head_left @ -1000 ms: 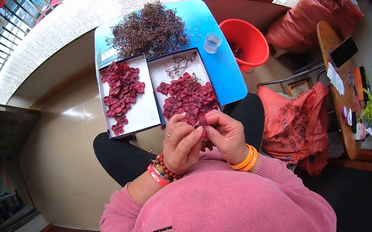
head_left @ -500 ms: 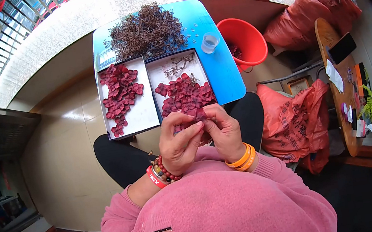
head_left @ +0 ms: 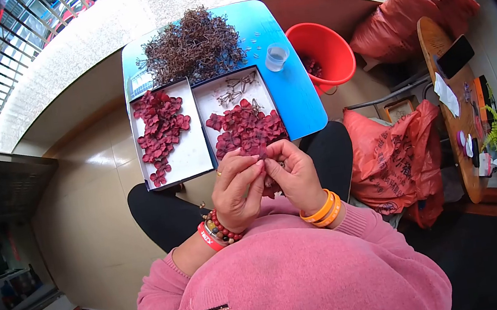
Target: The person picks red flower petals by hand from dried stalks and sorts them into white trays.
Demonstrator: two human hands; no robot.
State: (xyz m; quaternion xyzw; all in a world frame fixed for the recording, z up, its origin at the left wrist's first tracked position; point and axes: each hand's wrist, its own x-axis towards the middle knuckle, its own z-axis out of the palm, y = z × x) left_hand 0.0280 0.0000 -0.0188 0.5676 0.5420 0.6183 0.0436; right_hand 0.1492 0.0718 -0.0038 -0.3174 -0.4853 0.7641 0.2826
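My left hand (head_left: 237, 188) and my right hand (head_left: 294, 176) meet above my lap, fingertips pinched on a dark red flower piece (head_left: 263, 153). More dark red petals hang under my fingers. Just beyond is a white box tray (head_left: 207, 101) with a pile of dark red petals (head_left: 244, 128) and a few brown stems (head_left: 236, 87). To its left, another white tray (head_left: 190, 156) bears a column of red petals (head_left: 160, 129). Both trays rest partly on a blue table (head_left: 301, 104). My fingers partly hide the flower piece.
A heap of brown stems (head_left: 193, 46) and a clear cup (head_left: 276, 57) stand on the table. Right of it are a red bucket (head_left: 335, 52), red bags (head_left: 387, 162) and a wooden table (head_left: 452, 122) with a phone (head_left: 455, 57).
Both hands remain together, with the fingertips shifted slightly and the flower piece less visible between them. The view has moved a little.
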